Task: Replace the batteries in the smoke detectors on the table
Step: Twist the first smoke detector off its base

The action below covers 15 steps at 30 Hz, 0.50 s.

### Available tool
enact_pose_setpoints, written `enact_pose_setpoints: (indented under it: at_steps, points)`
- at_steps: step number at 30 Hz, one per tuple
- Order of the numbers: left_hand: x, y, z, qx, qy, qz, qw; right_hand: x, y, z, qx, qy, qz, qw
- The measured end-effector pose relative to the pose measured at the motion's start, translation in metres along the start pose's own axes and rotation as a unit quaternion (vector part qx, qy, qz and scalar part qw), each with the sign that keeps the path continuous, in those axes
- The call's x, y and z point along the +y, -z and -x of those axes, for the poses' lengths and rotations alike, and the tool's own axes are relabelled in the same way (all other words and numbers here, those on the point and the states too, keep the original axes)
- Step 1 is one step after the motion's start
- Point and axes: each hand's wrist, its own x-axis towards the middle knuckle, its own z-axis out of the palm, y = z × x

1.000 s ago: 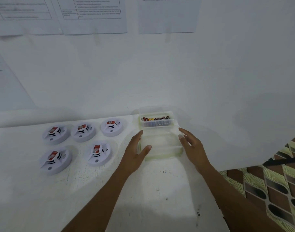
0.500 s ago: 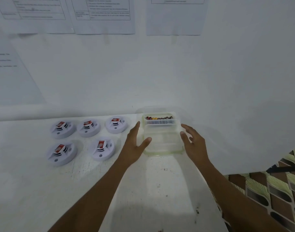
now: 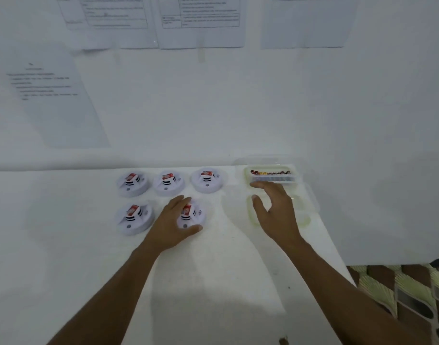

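Several white round smoke detectors with red-labelled batteries on top lie in two rows on the white table [image 3: 64,257]. My left hand [image 3: 172,224] lies over the front right detector [image 3: 192,216], fingers spread on its left side and thumb at its near edge. My right hand [image 3: 275,212] hovers with relaxed fingers over an empty clear box [image 3: 305,220]. Its fingertips reach toward the clear box of batteries [image 3: 272,174] at the back. Neither hand holds anything.
The other detectors sit at back left [image 3: 132,184], back middle [image 3: 168,183], back right [image 3: 207,180] and front left [image 3: 135,219]. A white wall with taped papers [image 3: 201,21] rises behind. The table's right edge drops to patterned floor [image 3: 412,295].
My left hand has moved left from the empty box onto the front right detector. My right hand has shifted left over the empty box. The view has panned right.
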Motion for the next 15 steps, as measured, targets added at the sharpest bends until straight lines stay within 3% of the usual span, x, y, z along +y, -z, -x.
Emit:
enact_pose_setpoints:
  at_steps: [5,9,13,15]
  points:
    - [-0.007,0.010,0.007,-0.016,-0.017,0.000,1.000,-0.020,-0.047,0.012,-0.101,0.018,-0.007,0.995]
    - [-0.004,0.024,0.008,-0.032,0.006,0.126,0.991,-0.036,-0.069,0.017,-0.204,0.044,0.023,0.978]
    - [0.001,0.041,0.005,-0.042,-0.006,0.176,0.984,-0.043,-0.080,0.013,-0.169,0.081,0.035,0.982]
    - [0.002,0.048,0.005,-0.028,-0.008,0.203,0.979,-0.048,-0.080,0.011,-0.155,0.050,0.024,0.986]
